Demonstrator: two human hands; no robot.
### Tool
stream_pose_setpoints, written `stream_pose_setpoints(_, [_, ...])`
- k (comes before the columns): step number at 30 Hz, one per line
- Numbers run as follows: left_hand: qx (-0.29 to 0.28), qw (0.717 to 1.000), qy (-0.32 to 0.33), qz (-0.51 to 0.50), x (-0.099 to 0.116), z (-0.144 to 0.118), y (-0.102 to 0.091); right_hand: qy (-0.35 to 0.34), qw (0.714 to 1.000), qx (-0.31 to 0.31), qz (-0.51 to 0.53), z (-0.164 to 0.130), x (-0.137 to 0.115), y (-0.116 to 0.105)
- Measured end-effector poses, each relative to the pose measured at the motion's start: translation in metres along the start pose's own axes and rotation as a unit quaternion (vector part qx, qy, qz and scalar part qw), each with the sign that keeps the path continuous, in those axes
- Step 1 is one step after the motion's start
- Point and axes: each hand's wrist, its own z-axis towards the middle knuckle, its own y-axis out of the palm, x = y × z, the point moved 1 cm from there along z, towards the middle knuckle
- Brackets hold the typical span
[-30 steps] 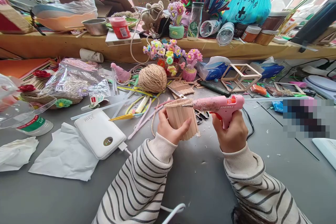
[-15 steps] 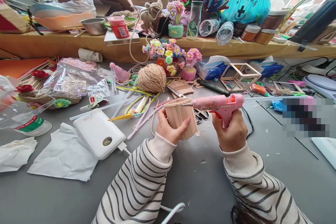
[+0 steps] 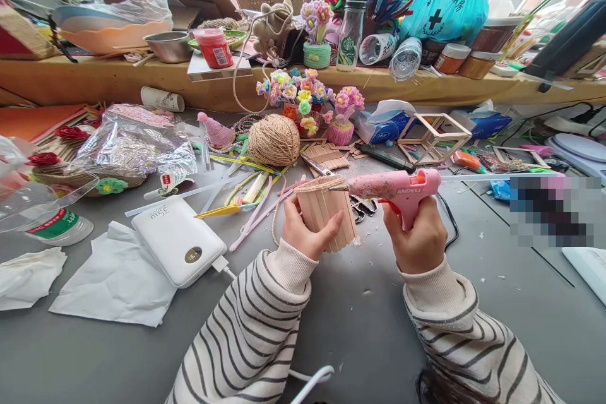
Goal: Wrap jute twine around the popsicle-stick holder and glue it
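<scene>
My left hand [image 3: 307, 232] grips a small cup built of upright wooden sticks [image 3: 330, 214], with jute twine wound around its top rim. My right hand [image 3: 419, 238] is closed on the handle of a pink hot glue gun [image 3: 395, 188]. Its nozzle touches the twine at the cup's rim. A loose strand of twine runs from the cup toward a ball of jute twine [image 3: 274, 140] lying behind it. Both sleeves are striped.
A white power bank [image 3: 177, 241] and white paper sheets [image 3: 113, 281] lie at left. Scissors [image 3: 362, 208], loose sticks and glue sticks litter the grey table [image 3: 379, 328]. A wooden stick frame [image 3: 433, 137], small flower pots [image 3: 341, 120] and a cluttered wooden shelf [image 3: 95, 79] stand behind.
</scene>
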Motion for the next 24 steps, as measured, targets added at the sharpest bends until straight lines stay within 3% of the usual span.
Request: stream_pose_setpoints(24, [0.007, 1.000, -0.002, -0.012, 0.0008, -0.0006, 0.0006, 0.016, 1.000, -0.004, 0.002, 0.0000, 0.0002, -0.0010])
